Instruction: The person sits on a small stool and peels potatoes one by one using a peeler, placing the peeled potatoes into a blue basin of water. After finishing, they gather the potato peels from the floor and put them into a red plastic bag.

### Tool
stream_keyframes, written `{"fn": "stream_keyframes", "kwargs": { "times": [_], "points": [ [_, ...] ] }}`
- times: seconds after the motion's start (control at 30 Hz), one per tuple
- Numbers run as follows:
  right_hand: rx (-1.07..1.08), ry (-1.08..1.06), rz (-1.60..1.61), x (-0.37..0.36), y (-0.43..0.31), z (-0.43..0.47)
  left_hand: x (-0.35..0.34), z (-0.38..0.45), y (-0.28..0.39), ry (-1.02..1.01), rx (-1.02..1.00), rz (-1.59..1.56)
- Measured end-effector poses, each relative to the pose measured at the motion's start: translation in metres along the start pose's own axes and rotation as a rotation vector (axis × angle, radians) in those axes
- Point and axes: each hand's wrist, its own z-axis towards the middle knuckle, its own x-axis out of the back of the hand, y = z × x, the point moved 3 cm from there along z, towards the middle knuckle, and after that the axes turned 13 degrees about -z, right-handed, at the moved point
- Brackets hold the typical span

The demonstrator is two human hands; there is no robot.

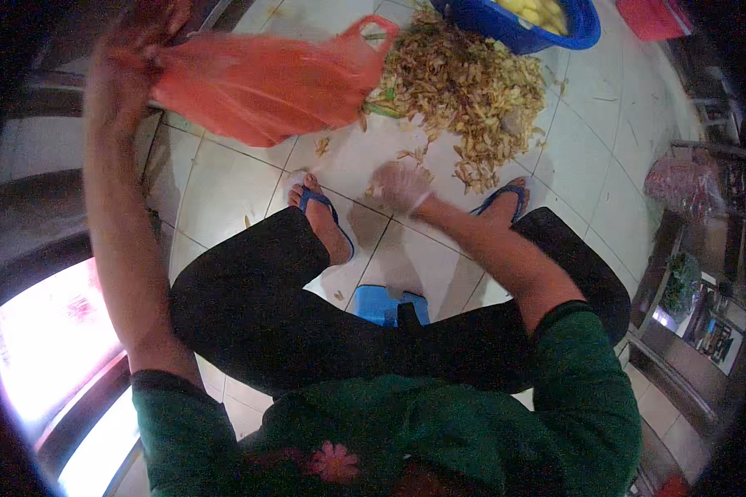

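At the upper left, my left hand [129, 71] grips the gathered end of a red plastic carrier bag [267, 87]. The bag stretches out to the right. Its free loop handle reaches a large heap of brown and yellowish peelings [466, 93] on the tiled floor. Low between my feet is my right hand [401, 186], in what looks like a thin clear glove. It is blurred by motion, and some pale bits show at its fingers; whether it holds them is unclear. The heap lies just beyond this hand.
Behind the heap stands a blue basin [575, 31] holding peeled, pale yellow pieces. A red container [653, 18] is at the far right. Below me shows a blue plastic stool [385, 304]. Loose peel scraps [322, 146] dot the floor tiles. Shelving with a plastic-wrapped bundle [684, 180] lines the right.
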Motion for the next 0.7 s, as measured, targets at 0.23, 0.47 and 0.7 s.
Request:
{"fn": "stream_keyframes", "kwargs": {
  "times": [0.23,0.47,0.7],
  "points": [
    [0.253,-0.016,-0.102,-0.091,0.043,0.025,0.116,-0.098,0.137,0.299,-0.172,0.576],
    [0.271,0.161,-0.495,-0.013,0.103,0.014,0.215,-0.186,0.135,0.76,-0.488,0.781],
    [0.121,-0.064,0.123,-0.109,0.089,-0.064,0.219,-0.236,0.133,0.721,-0.198,0.565]
  ]
}}
